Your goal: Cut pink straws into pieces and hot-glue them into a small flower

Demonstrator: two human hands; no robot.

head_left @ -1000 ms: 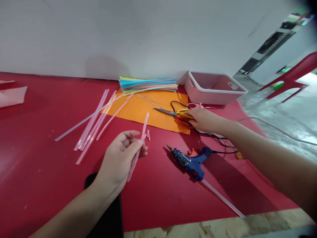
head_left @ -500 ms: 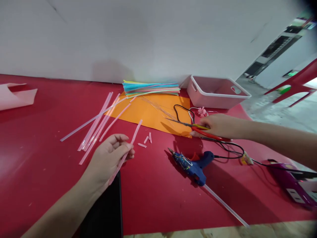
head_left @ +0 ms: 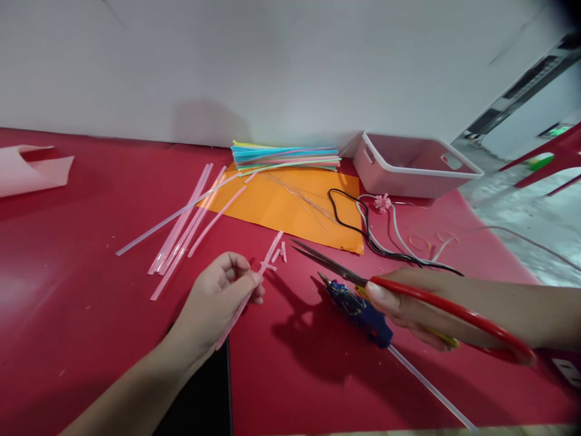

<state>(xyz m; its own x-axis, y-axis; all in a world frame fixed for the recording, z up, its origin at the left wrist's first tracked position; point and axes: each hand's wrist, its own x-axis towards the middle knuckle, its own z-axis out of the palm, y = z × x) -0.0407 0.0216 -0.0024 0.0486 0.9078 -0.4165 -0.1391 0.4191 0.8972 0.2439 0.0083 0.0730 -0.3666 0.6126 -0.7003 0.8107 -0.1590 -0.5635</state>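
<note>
"As the left hand (head_left: 226,298) comes under inspection, what do its fingers show?"

"Thumb and fingers are closed on a slim pink strip (head_left: 269,254), which slants from near left to far right. Its far end projects free over the red table (head_left: 91,254)."

"And the right hand (head_left: 411,300)?"

"It grasps scissors (head_left: 333,265) with red and yellow handles, the thumb close to the pivot. Whether any finger passes through a loop, I cannot tell. The blades point left, toward the strip, and stand apart from it."

"Items between and around?"

"Short pink pieces (head_left: 284,252) lie just beside the strip's far end, one partly behind it. A blue glue gun (head_left: 356,306) lies beneath the scissors, nozzle to the far left, a clear stick (head_left: 431,387) running from it to the near right. The right hand hides part of the gun."

"Far side?"

"An orange sheet (head_left: 267,203), with a bundle of coloured strips (head_left: 285,156) at its far edge. Longer pink strips (head_left: 184,237) lie left, some crossed by another. A pink basket (head_left: 413,181) stands far right, near black and white cords (head_left: 384,251)."
</note>
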